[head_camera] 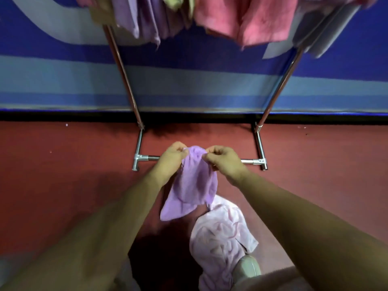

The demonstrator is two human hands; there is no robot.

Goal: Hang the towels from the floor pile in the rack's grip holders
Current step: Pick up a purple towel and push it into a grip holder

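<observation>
Here, one lilac towel (193, 185) in left hand (172, 158) and right hand (224, 162) grip; one pale towel (220, 238) below.

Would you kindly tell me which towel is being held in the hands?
The lilac towel, pinched at its top by the left hand and right hand. The pale pink towel lies on the floor; the other towels hang from the rack.

We reach both bare arms forward and down, forearms converging. Our left hand (171, 158) and right hand (225, 162) sit close together, backs up, fingers curled, each pinching the top edge of the purple towel (193, 185)
</observation>
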